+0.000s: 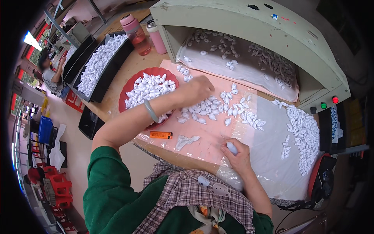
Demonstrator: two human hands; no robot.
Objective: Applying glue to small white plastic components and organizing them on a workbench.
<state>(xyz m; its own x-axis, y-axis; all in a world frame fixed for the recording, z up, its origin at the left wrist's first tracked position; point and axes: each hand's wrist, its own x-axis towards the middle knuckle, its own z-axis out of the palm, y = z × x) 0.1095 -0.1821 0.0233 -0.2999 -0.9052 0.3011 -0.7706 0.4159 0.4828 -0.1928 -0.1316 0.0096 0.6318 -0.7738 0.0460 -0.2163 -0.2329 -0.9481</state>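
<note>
Small white moulded pieces (212, 107) lie scattered on the pink sheet in the middle of the table. Above their far-left side is my left hand (196, 93), a pale bangle on its wrist. Its fingers are curled and whatever they hold is hidden. My right hand (239, 158), nearer the front edge, is closed round a pale, rounded tool handle (232, 148); its thin tip is hard to make out. A red scalloped bowl (123, 93), heaped with similar white pieces, stands left of the pile, partly behind my left forearm.
An orange box cutter (161, 135) and crumpled white tissue (187, 142) lie near the front. Behind stands a grey-green open-fronted machine (249, 17) with pieces inside. More white pieces (304, 134) lie on the right. Black trays (117, 58) and pink bottles (156, 38) stand back left.
</note>
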